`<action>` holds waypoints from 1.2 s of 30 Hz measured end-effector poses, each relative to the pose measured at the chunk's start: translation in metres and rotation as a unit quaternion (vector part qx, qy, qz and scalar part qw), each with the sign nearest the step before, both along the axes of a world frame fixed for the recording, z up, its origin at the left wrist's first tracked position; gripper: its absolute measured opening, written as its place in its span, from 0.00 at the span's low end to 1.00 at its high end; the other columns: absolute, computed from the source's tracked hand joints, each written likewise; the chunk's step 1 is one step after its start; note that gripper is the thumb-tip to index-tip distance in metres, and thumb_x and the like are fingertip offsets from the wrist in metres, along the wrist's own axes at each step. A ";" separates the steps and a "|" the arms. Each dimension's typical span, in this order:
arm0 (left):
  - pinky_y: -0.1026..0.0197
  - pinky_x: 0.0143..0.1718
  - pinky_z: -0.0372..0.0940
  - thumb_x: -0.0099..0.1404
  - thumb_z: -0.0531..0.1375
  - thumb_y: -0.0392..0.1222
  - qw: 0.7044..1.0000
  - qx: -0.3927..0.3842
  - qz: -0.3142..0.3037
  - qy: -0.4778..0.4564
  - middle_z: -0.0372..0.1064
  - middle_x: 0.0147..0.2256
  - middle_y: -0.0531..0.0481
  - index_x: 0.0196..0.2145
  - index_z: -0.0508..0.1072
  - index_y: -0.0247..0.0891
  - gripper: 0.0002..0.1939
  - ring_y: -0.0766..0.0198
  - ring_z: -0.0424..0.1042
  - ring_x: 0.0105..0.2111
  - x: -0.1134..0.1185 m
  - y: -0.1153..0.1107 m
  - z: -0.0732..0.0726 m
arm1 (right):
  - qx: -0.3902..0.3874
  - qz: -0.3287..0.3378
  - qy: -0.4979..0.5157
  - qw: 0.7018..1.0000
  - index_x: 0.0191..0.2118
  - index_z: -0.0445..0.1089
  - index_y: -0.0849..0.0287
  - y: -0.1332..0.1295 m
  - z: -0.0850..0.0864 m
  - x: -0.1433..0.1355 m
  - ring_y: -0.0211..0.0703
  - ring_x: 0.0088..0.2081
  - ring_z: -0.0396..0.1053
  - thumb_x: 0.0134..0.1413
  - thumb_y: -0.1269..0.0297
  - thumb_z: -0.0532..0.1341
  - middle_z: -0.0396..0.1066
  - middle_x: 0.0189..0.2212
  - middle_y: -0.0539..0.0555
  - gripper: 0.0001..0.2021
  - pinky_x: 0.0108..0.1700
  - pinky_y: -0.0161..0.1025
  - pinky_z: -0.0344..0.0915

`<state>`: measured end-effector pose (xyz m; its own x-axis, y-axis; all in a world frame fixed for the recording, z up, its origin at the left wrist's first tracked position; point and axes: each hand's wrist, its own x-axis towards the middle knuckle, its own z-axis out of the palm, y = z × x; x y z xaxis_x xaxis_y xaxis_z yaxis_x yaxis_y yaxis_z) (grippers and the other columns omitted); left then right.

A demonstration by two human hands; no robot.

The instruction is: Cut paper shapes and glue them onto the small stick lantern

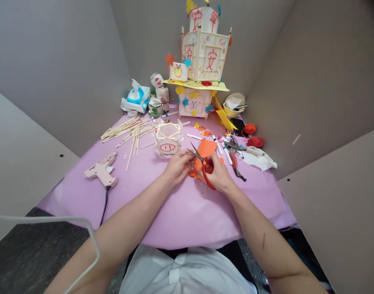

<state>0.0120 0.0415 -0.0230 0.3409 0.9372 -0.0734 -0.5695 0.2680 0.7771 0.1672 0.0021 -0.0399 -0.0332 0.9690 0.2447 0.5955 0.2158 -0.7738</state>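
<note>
My right hand (217,173) is closed around the red handles of a pair of scissors (201,158), whose blades are parted and point up and left. Close to the blade tips, my left hand (180,165) has its fingers pinched together; what they hold is too small to make out. Orange paper (207,148) lies on the purple table cover beneath and beyond the scissors. Just behind my left hand stands a small stick-framed paper lantern (168,139) with a red oval drawing.
A tall decorated paper lantern tower (205,57) stands at the back. Wooden sticks (128,130) and a pink glue gun (102,170) with a cord lie left. Markers (226,153), pliers (236,166), red yarn (255,141) and a bowl (234,107) are right. Walls enclose the table.
</note>
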 end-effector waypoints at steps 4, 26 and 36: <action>0.69 0.30 0.60 0.50 0.67 0.35 1.000 -0.002 -0.015 0.008 0.70 0.26 0.51 0.29 0.74 0.32 0.08 0.72 0.67 0.27 -0.001 0.001 -0.002 | 0.001 -0.003 -0.007 1.000 0.36 0.55 0.54 0.000 0.001 0.000 0.39 0.28 0.62 0.45 0.56 0.61 0.64 0.29 0.48 0.16 0.31 0.36 0.59; 0.69 0.27 0.58 0.51 0.68 0.36 0.998 0.005 -0.058 0.029 0.67 0.25 0.51 0.30 0.73 0.31 0.09 0.73 0.65 0.24 -0.006 0.005 -0.004 | 0.012 -0.015 -0.009 1.000 0.34 0.56 0.55 -0.001 0.008 0.002 0.39 0.28 0.62 0.44 0.55 0.61 0.65 0.29 0.48 0.15 0.31 0.36 0.59; 0.68 0.27 0.60 0.51 0.68 0.37 0.997 0.017 -0.068 0.039 0.68 0.25 0.51 0.30 0.74 0.31 0.10 0.72 0.66 0.24 -0.006 0.002 -0.001 | 0.024 -0.018 -0.024 0.999 0.34 0.57 0.55 0.001 0.007 0.005 0.39 0.29 0.64 0.45 0.57 0.61 0.68 0.31 0.49 0.13 0.32 0.36 0.59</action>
